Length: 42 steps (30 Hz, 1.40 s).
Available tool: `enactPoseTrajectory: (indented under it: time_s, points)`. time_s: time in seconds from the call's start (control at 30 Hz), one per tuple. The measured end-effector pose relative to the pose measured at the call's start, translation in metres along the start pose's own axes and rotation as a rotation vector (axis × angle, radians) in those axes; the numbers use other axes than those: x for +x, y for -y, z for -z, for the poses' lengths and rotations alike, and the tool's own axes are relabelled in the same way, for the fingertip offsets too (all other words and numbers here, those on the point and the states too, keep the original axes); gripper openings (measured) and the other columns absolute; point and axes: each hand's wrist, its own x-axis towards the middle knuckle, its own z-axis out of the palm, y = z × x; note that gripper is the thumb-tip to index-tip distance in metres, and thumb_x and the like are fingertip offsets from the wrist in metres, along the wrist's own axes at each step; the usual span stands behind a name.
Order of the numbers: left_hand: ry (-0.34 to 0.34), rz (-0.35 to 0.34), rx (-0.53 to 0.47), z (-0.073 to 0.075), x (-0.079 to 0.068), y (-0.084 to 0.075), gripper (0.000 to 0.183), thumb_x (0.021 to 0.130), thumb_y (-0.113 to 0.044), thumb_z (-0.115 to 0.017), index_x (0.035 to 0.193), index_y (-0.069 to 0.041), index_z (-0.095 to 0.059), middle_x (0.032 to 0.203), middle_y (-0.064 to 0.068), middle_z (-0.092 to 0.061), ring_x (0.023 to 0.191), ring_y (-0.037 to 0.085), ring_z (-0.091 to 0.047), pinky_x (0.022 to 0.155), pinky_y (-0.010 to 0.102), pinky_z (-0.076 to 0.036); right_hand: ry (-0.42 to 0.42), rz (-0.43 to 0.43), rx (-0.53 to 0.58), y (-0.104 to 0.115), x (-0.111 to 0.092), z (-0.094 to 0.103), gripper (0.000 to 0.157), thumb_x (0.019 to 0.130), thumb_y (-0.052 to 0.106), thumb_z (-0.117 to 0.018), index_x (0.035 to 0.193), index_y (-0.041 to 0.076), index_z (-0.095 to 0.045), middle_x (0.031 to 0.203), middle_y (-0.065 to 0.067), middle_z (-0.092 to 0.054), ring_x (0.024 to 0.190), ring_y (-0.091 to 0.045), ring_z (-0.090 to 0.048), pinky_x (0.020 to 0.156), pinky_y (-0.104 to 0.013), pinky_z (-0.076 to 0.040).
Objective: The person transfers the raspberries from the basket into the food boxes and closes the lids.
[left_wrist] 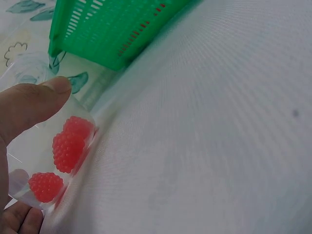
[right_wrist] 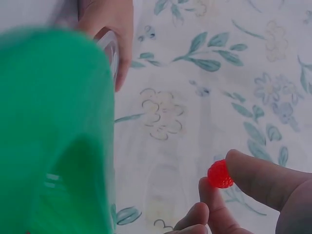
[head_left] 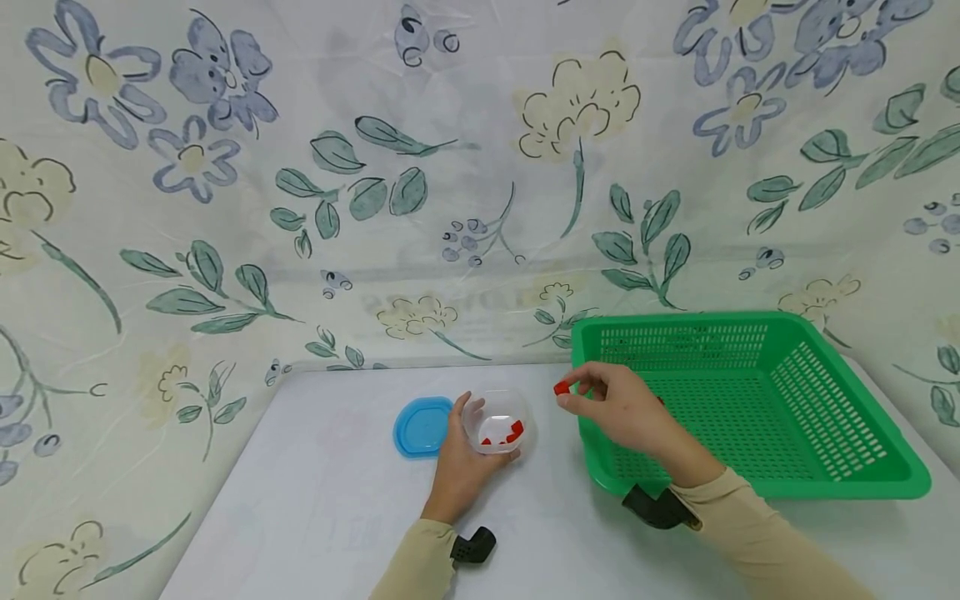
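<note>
My left hand [head_left: 463,467] grips a clear plastic container [head_left: 497,421] that stands on the white table. Inside it lie several red toy raspberries [left_wrist: 68,152], which touch the wall and bottom in the left wrist view. Between thumb and fingertip my right hand [head_left: 618,408] pinches one red raspberry [right_wrist: 220,174]; it hangs in the air over the left rim of the green basket [head_left: 750,488]. A blue lid [head_left: 422,427] lies on the table just left of the container, partly behind my left fingers.
The green basket has slotted walls and takes up the right of the table. A bit of red [head_left: 661,401] shows in it beside my right hand; my arm hides part of its inside. Flowered cloth [head_left: 480,208] hangs behind the white table [head_left: 315,500].
</note>
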Motion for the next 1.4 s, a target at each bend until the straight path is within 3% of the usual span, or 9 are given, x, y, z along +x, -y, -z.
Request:
enactPoseTrajectory:
  time_s: [0.23, 0.77, 1.4]
  points:
    - [0.006, -0.018, -0.006, 0.000, -0.001, -0.001, 0.109, 0.072, -0.026, -0.093, 0.156, -0.018, -0.024, 0.151, 0.005, -0.047, 0.135, 0.033, -0.046, 0.108, 0.059, -0.041, -0.058, 0.004, -0.033, 0.006, 0.001, -0.022, 0.020, 0.092, 0.020, -0.073, 0.109, 0.009, -0.071, 0.099, -0.007, -0.062, 0.078, -0.021, -0.049, 0.059, -0.031, -0.044]
    - [-0.003, -0.046, -0.002, 0.000, 0.001, 0.000, 0.107, 0.072, -0.024, -0.092, 0.155, -0.016, -0.024, 0.151, 0.008, -0.048, 0.136, 0.036, -0.044, 0.109, 0.060, -0.040, -0.125, 0.112, 0.001, 0.009, 0.001, -0.071, 0.012, 0.090, 0.015, -0.075, 0.101, 0.010, -0.072, 0.089, -0.005, -0.059, 0.075, -0.018, -0.047, 0.058, -0.029, -0.040]
    - [-0.004, -0.055, -0.005, 0.000, 0.000, 0.001, 0.105, 0.074, -0.019, -0.091, 0.155, -0.016, -0.025, 0.151, 0.010, -0.048, 0.142, 0.037, -0.039, 0.108, 0.061, -0.039, -0.176, 0.059, 0.103, -0.008, 0.013, -0.112, 0.017, 0.089, 0.014, -0.072, 0.103, 0.004, -0.070, 0.083, -0.006, -0.056, 0.072, -0.017, -0.047, 0.059, -0.026, -0.041]
